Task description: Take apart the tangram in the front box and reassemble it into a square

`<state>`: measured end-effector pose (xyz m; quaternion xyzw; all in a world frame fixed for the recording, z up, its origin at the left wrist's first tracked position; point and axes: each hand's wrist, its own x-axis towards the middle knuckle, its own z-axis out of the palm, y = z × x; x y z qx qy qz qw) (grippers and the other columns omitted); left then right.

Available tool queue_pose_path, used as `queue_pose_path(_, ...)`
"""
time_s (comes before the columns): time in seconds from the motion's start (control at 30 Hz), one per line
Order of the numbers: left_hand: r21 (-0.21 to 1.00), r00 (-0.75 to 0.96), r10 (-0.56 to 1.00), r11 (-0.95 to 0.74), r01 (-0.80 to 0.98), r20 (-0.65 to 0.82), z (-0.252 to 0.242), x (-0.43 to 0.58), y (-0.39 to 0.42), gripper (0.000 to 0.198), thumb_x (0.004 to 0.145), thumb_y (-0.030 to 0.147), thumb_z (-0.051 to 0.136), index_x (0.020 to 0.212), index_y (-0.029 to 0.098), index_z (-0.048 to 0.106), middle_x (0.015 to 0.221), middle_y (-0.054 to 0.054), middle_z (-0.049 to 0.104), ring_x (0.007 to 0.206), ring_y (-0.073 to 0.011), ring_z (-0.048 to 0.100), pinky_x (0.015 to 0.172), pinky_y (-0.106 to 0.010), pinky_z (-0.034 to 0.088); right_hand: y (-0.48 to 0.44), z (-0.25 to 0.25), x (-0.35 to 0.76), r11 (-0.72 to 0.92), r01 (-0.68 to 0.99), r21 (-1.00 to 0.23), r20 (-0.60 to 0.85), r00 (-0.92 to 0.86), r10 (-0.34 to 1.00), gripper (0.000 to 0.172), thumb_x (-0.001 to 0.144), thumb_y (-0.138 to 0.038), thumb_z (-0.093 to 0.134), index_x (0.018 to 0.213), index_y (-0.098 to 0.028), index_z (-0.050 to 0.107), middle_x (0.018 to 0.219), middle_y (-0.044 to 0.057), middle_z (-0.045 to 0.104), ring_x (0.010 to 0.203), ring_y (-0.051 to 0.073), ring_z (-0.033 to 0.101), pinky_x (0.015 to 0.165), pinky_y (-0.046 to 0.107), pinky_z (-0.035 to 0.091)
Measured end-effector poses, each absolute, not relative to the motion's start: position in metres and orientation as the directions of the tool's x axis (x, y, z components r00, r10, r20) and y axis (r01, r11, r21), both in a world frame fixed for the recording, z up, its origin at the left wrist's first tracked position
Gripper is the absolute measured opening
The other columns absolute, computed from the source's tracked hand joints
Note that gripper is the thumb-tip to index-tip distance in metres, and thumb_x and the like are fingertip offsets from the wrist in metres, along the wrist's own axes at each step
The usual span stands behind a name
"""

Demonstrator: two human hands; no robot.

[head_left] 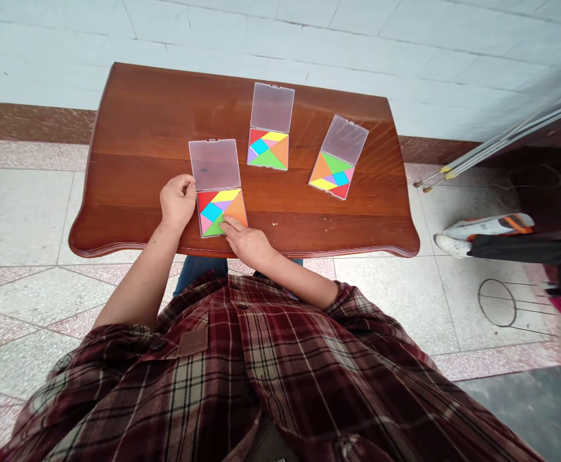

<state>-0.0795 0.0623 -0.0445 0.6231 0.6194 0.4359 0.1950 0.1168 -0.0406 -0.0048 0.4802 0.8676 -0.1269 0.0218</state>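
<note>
An open tangram case (pixel 200 218) lies near the table's front edge, its clear lid (pixel 214 165) folded back away from me. Coloured pieces fill its tray: red, yellow, blue, purple, pink, green and an orange triangle (pixel 237 208). My left hand (pixel 178 201) is closed, thumb and finger pinched at the case's left edge by the hinge. My right hand (pixel 248 244) reaches in from the right with fingers stretched out. Its fingertips rest on the pieces, over part of the green triangle (pixel 212 228) and the orange one.
Two more open tangram cases with filled trays lie on the brown wooden table (pixel 136 141): one further back (pixel 267 149), one to the right (pixel 332 174). A tiled wall stands behind. At right are crutches (pixel 502 141), a wire frame (pixel 497 303) and another person's leg (pixel 511 249).
</note>
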Motion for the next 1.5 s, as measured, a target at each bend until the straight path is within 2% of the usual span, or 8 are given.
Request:
queue_pose_path(0.87,0.793,-0.155,0.944,-0.147,0.591,0.291,-0.044,-0.078,0.062,0.013,0.077,0.015,0.051,0.081,0.020,0.062,0.080,0.000,0.066,0.070,-0.0128,0.057,0.072,-0.027,0.046,-0.040,-0.006,0.117,0.499,0.839,-0.217,-0.161,-0.535,0.829,0.048,0.100,-0.020,0.027,0.143,-0.014,0.046,0.159,0.014,0.034,0.110,0.022,0.067,0.086,0.033,0.057)
queue_pose_path(0.97,0.791,-0.150,0.946,-0.147,0.593,0.288,-0.041,-0.078,0.061,0.013,0.077,0.015,0.051,0.080,0.020,0.062,0.080,0.000,0.065,0.071,-0.0128,0.057,0.073,-0.026,0.046,-0.040,-0.006,0.117,0.481,0.833,-0.275,-0.150,-0.531,0.834,0.047,0.099,-0.020,0.029,0.142,-0.014,0.048,0.157,0.014,0.038,0.110,0.022,0.067,0.088,0.033,0.057)
queue_pose_path(1.13,0.778,-0.143,0.946,-0.149,0.610,0.293,-0.042,-0.078,0.060,0.013,0.079,0.014,0.051,0.080,0.019,0.062,0.080,0.000,0.064,0.074,-0.0133,0.058,0.076,-0.027,0.046,-0.030,0.000,0.131,0.448,0.777,-0.442,-0.026,-0.510,0.860,0.046,0.097,-0.016,0.037,0.141,-0.014,0.050,0.150,0.011,0.048,0.127,0.020,0.057,0.098,0.032,0.052)
queue_pose_path(1.23,0.777,-0.137,0.946,-0.154,0.610,0.295,-0.044,-0.078,0.061,0.012,0.079,0.015,0.051,0.081,0.020,0.062,0.081,0.000,0.064,0.076,-0.0135,0.058,0.077,-0.027,0.046,-0.020,0.005,0.143,0.380,0.800,-0.464,0.012,-0.424,0.906,0.043,0.095,-0.014,0.039,0.134,-0.014,0.056,0.140,0.011,0.058,0.125,0.021,0.058,0.100,0.035,0.050)
queue_pose_path(1.33,0.776,-0.137,0.947,-0.150,0.613,0.291,-0.045,-0.078,0.062,0.012,0.080,0.015,0.050,0.081,0.020,0.061,0.080,0.000,0.064,0.076,-0.0136,0.058,0.076,-0.027,0.046,-0.010,0.008,0.150,0.324,0.824,-0.465,-0.022,-0.377,0.926,0.037,0.094,-0.014,0.042,0.126,-0.012,0.061,0.128,0.013,0.065,0.116,0.024,0.062,0.097,0.037,0.050)
queue_pose_path(1.5,0.763,-0.130,0.944,-0.160,0.626,0.304,-0.046,-0.080,0.063,0.011,0.079,0.016,0.050,0.080,0.020,0.061,0.081,-0.001,0.064,0.076,-0.0135,0.058,0.076,-0.027,0.046,0.005,0.016,0.138,0.351,0.800,-0.487,-0.083,-0.442,0.893,0.032,0.094,-0.015,0.044,0.119,-0.015,0.064,0.123,0.011,0.066,0.112,0.023,0.061,0.093,0.035,0.048)
